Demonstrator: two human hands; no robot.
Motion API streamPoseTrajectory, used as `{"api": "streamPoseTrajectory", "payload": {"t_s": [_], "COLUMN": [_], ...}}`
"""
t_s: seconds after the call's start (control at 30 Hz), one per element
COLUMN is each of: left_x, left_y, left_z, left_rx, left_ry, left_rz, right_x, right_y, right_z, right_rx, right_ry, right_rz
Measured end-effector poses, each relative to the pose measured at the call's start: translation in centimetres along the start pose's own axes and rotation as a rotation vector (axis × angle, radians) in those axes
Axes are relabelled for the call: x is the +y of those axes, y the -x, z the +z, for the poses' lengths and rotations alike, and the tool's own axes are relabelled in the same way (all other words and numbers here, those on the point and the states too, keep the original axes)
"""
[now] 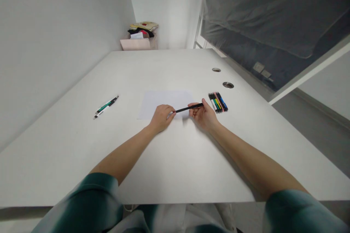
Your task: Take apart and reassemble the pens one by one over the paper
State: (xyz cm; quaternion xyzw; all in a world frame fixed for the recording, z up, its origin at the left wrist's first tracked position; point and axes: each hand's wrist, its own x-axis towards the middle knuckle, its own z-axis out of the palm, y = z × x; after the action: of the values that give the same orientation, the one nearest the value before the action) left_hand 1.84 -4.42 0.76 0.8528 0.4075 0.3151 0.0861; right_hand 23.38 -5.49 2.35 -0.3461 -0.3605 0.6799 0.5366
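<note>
A slim black pen (pixel 182 109) stretches between my two hands, just above a white sheet of paper (pixel 164 97). My left hand (pixel 162 117) pinches the pen's left tip with thumb and fingers. At the other end my right hand (pixel 203 115) is closed around the pen, its thumb along the top and its fingers curled below. The paper lies flat on the white table, its lower part partly covered by my left hand.
Several pens (pixel 218 102) in various colours lie side by side right of my right hand. More pens (pixel 106 107) lie on the left of the table (pixel 164 69). Two round metal-rimmed holes (pixel 228 85) sit near the right edge. A pink box (pixel 136 44) with cloths stands beyond the far edge.
</note>
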Motion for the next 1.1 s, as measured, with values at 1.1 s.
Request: {"api": "streamPoseTrajectory", "payload": {"t_s": [1.1], "left_x": [-2.0], "left_y": [0.7], "left_z": [-0.7], "left_rx": [0.262], "left_ry": [0.243], "left_rz": [-0.36], "right_x": [-1.4], "right_y": [1.0], "right_z": [-2.3], "right_rx": [0.261], "right_ry": [1.849], "right_rz": [-0.306]}}
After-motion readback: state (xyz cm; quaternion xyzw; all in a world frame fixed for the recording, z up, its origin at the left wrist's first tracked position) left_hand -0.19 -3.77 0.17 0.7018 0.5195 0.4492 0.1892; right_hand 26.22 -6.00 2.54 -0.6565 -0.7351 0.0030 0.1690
